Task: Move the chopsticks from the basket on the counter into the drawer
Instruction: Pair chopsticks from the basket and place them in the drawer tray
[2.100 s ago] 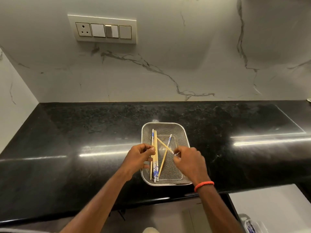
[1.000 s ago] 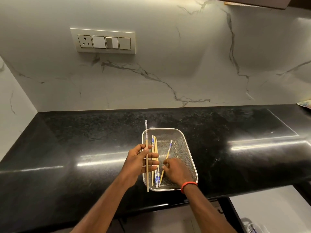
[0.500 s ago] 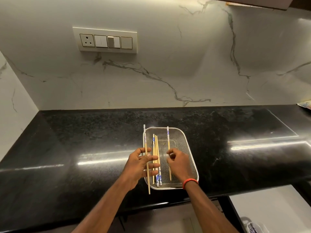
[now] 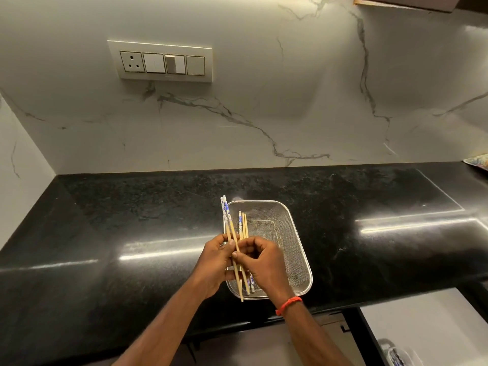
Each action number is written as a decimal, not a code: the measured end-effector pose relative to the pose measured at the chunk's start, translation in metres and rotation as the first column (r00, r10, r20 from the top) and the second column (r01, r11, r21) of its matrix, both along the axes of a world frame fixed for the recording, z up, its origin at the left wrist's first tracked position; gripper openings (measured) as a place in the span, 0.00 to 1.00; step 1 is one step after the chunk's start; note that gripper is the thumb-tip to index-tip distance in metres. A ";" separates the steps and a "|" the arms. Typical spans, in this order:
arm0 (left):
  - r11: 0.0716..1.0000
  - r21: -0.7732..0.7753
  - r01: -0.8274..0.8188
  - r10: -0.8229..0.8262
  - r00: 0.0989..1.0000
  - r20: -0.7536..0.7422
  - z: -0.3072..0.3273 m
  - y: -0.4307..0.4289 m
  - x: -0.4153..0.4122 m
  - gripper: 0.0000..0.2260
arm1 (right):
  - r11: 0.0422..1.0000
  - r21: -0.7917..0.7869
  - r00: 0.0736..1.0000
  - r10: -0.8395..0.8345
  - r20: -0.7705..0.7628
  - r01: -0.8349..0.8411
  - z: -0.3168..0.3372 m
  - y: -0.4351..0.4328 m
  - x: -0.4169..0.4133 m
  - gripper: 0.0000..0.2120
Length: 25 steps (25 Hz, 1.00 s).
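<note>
A metal mesh basket [image 4: 295,233] stands on the black counter [image 4: 132,220] near its front edge. My left hand [image 4: 215,262] grips two wooden chopsticks with blue-and-white tops [image 4: 227,220], held over the basket's left rim. My right hand [image 4: 264,262] pinches the same pair just below my left thumb. Several more chopsticks [image 4: 244,224] lie along the left side of the basket, partly hidden under my hands. The drawer is not clearly in view.
A marble backsplash with a switch and socket panel [image 4: 161,62] rises behind the counter. A white surface [image 4: 422,320] lies below the counter at the lower right, with a small container [image 4: 396,355] at the frame's bottom edge.
My right hand lifted a chopstick out of the basket and brought it left to the one in my left hand. Both hands now meet on the pair.
</note>
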State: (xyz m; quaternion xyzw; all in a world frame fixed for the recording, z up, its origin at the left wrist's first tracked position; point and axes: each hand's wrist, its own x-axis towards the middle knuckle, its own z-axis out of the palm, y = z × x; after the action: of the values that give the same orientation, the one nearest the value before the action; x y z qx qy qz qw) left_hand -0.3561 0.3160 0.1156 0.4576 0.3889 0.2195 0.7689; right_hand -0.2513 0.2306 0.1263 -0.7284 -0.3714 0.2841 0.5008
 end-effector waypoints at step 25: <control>0.997 -0.066 -0.033 0.032 0.999 -0.008 -0.006 0.029 -0.014 0.08 | 0.925 -0.379 1.000 0.026 0.018 -0.017 -0.053 0.023 0.043 0.26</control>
State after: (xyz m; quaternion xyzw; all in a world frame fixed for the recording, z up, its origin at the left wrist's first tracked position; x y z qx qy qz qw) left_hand -0.3699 0.3449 0.1097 0.4264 0.4061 0.2173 0.7785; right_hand -0.2085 0.2539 0.0738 -0.8105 -0.3230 0.3477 0.3433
